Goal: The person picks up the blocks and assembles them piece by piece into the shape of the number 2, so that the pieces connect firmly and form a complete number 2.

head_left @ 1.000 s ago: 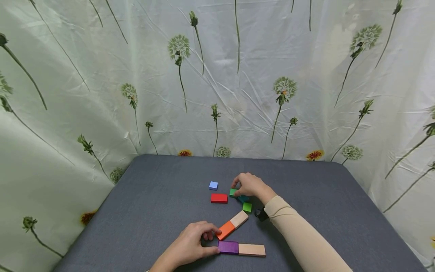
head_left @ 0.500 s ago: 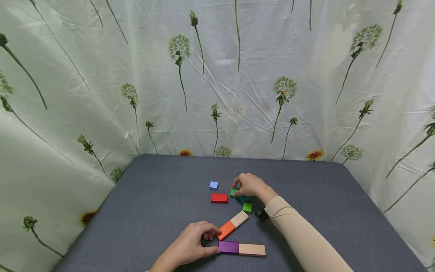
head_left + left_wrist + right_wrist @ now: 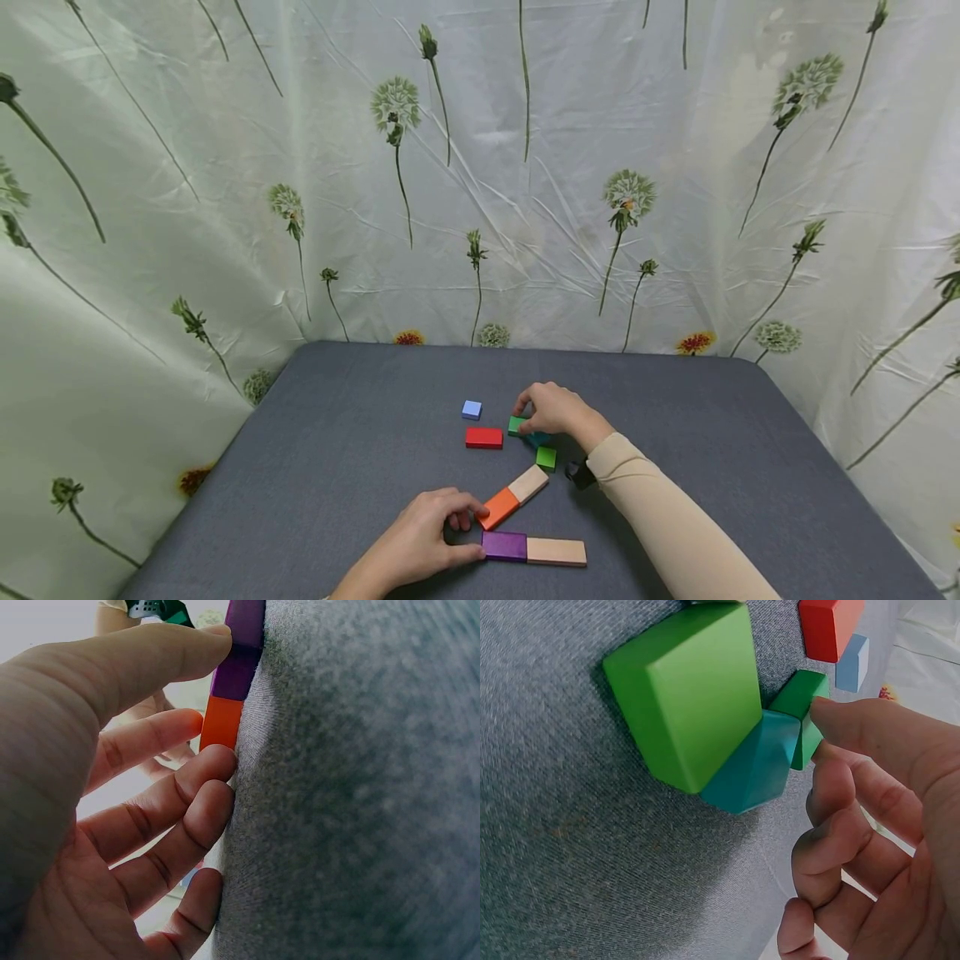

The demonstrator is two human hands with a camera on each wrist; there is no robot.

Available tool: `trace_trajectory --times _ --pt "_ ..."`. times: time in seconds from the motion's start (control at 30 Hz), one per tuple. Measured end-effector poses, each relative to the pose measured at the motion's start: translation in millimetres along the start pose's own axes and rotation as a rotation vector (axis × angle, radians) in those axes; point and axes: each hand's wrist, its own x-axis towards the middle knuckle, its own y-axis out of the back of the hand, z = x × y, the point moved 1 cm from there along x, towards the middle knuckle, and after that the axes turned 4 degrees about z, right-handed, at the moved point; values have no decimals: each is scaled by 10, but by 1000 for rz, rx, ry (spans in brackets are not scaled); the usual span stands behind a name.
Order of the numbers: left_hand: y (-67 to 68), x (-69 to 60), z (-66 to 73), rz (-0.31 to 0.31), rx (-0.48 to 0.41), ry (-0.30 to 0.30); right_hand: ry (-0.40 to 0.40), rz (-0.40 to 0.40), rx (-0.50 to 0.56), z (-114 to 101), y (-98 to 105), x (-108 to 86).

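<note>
In the head view, my left hand (image 3: 423, 537) lies at the near end of two rows of flat blocks. Its thumb touches the end of a purple block (image 3: 504, 546), and its index fingertip touches an orange block (image 3: 499, 507); the other fingers are loosely bent over the cloth. Farther back, my right hand (image 3: 558, 411) pinches a dark green block (image 3: 806, 712) between thumb and index finger, low at the table. A teal block (image 3: 754, 765) adjoins the dark green one, partly hidden by the hand in the head view. Against the teal block stands a light green block (image 3: 697, 697).
Plain wooden blocks continue both rows: one (image 3: 528, 483) past the orange, another (image 3: 556, 552) right of the purple. A red block (image 3: 483, 437) and a small blue block (image 3: 471, 409) lie left of the right hand. A flowered curtain (image 3: 525, 208) hangs behind the grey table (image 3: 337, 433).
My right hand and the dark green block have shifted very slightly to the right. The left hand and the other blocks look unmoved.
</note>
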Motion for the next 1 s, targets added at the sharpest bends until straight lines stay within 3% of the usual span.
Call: trace_trajectory --times 1.0 --pt "0 -10 15 14 -12 -15 157 31 -28 -204 -141 -30"
